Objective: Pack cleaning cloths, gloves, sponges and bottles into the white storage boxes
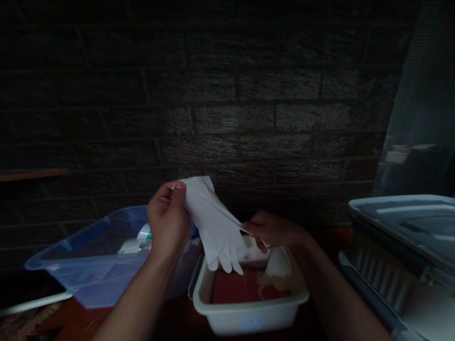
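A white disposable glove (213, 215) hangs stretched between my hands, its fingers pointing down. My left hand (168, 215) is closed on the cuff, thumb on top. With fingers pinched together, my right hand (272, 232) grips the glove's side, apparently at its thumb. Below both hands stands a white plastic tub (249, 310) with a red, flat surface (234, 287) inside. A second pale, crumpled piece (279, 265), which looks like another glove, shows under my right hand; whether that hand touches it I cannot tell.
To the left stands a translucent blue plastic bin (103, 279) holding a white bottle-like item (144, 233). Lidded clear containers (401, 213) are stacked at the right. A dark brick wall (249, 118) rises close behind, and a translucent sheet (415, 109) hangs at the far right.
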The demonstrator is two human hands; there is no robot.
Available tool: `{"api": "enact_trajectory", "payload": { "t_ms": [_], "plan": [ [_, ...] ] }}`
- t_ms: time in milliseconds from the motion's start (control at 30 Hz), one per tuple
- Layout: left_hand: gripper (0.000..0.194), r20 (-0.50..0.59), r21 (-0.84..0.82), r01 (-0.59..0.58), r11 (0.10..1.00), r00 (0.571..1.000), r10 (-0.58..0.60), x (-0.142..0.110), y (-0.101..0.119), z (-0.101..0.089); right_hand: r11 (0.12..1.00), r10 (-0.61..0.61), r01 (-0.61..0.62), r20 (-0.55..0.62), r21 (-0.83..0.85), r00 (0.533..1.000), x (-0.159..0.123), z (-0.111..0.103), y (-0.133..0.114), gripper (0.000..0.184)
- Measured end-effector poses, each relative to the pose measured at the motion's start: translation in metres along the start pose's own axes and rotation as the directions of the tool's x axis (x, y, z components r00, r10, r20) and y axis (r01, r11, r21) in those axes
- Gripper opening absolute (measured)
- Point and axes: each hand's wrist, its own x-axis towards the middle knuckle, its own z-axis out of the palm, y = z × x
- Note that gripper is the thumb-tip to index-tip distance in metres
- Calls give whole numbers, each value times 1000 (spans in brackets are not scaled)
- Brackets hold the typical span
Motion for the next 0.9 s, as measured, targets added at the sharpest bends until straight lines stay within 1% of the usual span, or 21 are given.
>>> {"api": "enact_trajectory", "payload": {
  "t_ms": [67,167,300,333,367,400,467,533,567,600,667,767,900],
  "plan": [
    [18,-16,-1,-17,1000,1000,17,3,1,-2,998,36,-37,22,56,999,1,-1,2,53],
    [17,-32,1,-47,999,998,47,7,0,-5,987,11,-15,24,162,1000,3,-1,4,54],
    [18,-69,4,-57,998,996,57,11,-3,-8,924,-26,61,-98,378,995,0,-5,1,56],
    [19,-70,5,-49,999,996,49,11,-4,-8,905,-49,89,-105,416,993,-4,-6,-2,57],
    [19,-68,9,-41,999,997,41,11,-5,-7,893,-88,116,-85,434,992,-8,-8,-6,57],
    [19,-66,12,-35,999,997,36,11,-6,-6,893,-133,133,-30,431,991,-13,-9,-10,56],
    [19,-55,18,-31,999,998,32,9,-7,-5,916,-183,112,155,384,971,-20,-11,-16,46],
    [19,-36,19,-27,999,999,28,7,-7,-3,953,-149,51,315,297,937,-23,-11,-19,34],
    [18,-30,19,-26,999,999,27,6,-6,-3,967,-112,19,360,253,926,-22,-10,-19,31],
    [17,-27,20,-26,999,999,26,6,-6,-3,977,-76,-7,378,213,923,-20,-8,-17,29],
    [16,-27,17,-23,1000,999,24,6,-5,-4,986,-35,-27,364,165,931,-14,-5,-11,30],
    [16,-41,10,-21,1000,999,21,8,-3,-6,984,-31,-35,363,174,931,-9,-4,-6,36],
    [14,-53,22,-35,999,998,36,9,-2,-8,992,-43,-17,450,128,892,-13,-6,-10,36]
  ]
}}
